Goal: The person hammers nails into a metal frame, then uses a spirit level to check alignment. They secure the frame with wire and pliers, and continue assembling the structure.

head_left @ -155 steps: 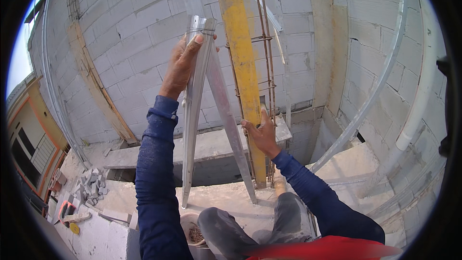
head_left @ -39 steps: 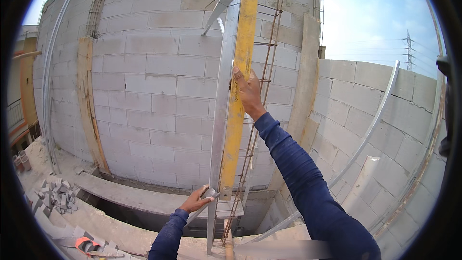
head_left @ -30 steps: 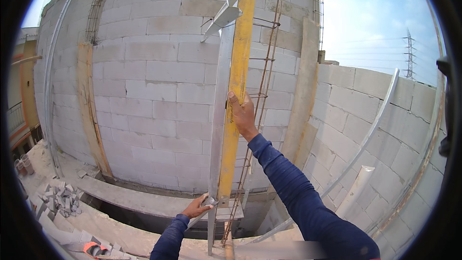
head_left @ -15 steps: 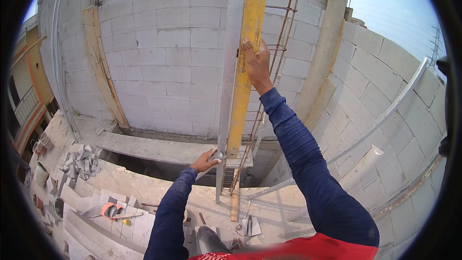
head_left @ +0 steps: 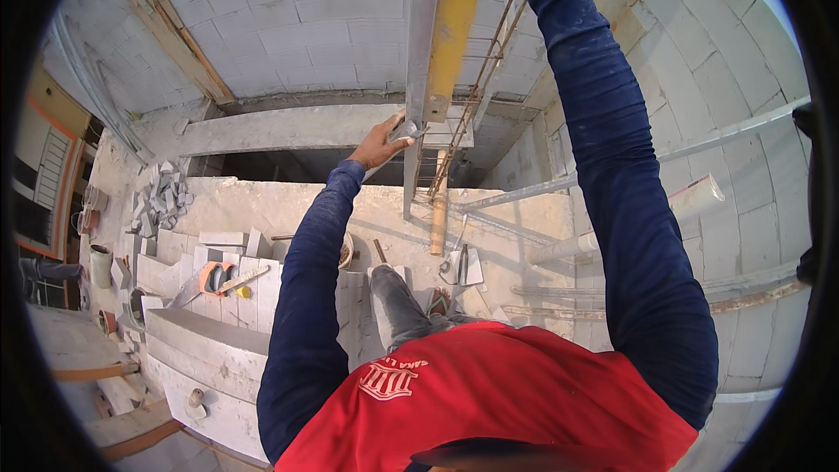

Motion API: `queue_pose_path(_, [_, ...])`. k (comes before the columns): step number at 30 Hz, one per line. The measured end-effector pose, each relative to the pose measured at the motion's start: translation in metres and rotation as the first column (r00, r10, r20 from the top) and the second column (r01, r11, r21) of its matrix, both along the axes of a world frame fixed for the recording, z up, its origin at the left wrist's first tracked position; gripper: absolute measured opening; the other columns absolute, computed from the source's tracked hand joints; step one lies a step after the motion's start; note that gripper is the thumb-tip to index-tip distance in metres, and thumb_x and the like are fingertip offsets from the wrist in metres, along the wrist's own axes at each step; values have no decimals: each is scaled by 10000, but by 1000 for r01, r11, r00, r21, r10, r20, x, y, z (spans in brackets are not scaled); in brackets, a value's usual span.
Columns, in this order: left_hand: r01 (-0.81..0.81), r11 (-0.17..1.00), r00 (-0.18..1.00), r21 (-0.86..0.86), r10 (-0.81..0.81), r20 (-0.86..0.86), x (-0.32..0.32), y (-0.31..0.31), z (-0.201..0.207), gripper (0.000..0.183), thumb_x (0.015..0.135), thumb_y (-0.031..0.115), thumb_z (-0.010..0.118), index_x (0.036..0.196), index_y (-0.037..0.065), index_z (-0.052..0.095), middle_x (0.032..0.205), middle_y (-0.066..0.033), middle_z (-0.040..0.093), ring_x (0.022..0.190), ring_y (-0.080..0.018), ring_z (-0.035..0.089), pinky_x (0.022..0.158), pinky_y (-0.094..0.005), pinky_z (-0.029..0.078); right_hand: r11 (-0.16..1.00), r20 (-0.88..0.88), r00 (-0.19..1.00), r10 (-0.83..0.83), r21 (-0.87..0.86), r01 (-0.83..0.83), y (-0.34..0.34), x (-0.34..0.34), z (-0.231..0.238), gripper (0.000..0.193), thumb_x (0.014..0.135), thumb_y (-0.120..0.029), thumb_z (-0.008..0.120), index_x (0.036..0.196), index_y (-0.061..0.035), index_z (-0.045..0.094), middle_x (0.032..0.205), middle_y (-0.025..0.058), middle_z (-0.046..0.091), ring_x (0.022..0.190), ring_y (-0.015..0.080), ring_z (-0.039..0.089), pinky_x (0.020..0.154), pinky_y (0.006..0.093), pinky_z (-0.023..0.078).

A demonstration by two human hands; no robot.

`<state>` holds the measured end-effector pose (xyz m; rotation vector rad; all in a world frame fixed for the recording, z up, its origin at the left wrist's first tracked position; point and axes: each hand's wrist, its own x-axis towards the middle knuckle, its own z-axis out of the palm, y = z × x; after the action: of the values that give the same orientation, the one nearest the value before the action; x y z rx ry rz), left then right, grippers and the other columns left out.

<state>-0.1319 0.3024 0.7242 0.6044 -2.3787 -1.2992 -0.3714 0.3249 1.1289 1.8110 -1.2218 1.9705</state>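
Grey block walls all round, w/ one yellow plank (head_left: 454, 26) standing upright next to one grey metal rail (head_left: 418, 61), long axes running near-to-far up the wall. Left hand (head_left: 377, 144) is fingers-clamped on the rail's lower end. Right arm (head_left: 612, 149) reaches higher, hand's out of frame so can't tell its fingers.

Construction site, unfinished grey block walls (head_left: 288, 26), rebar cage (head_left: 476, 96), loose blocks (head_left: 157, 201), probably scattered masonry tools
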Motion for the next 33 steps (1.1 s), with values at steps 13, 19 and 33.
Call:
queue_pose_path(13, [-4, 999, 1000, -46, 4, -5, 0, -3, -8, 851, 955, 491, 718, 1532, -65, 430, 1504, -308, 539, 1434, -420, 499, 1199, -437, 374, 997, 203, 976, 77, -24, -73, 16, 38, 17, 508, 1045, -500, 653, 1037, 7, 634, 874, 30, 649, 789, 86, 576, 688, 271, 500])
queue_pose_path(19, [-8, 994, 1000, -111, 7, -17, 0, -7, -18, 892, 956, 536, 706, 1534, -82, 422, 1531, -313, 509, 1449, -419, 481, 1207, -429, 365, 988, 264, 956, 130, 47, -147, 22, 36, 3, 568, 1019, -540, 675, 1047, 24, 627, 881, 54, 661, 792, 106, 600, 704, 298, 521])
queue_pose_path(33, [26, 984, 1000, -174, -25, 8, -3, -17, -27, 923, 947, 644, 662, 1509, -56, 445, 1453, -326, 566, 1374, -443, 549, 1143, -464, 433, 943, 300, 937, 179, 218, -250, 50, 44, -23, 581, 947, -448, 808, 1212, 34, 624, 1033, 48, 692, 933, 100, 630, 818, 277, 543])
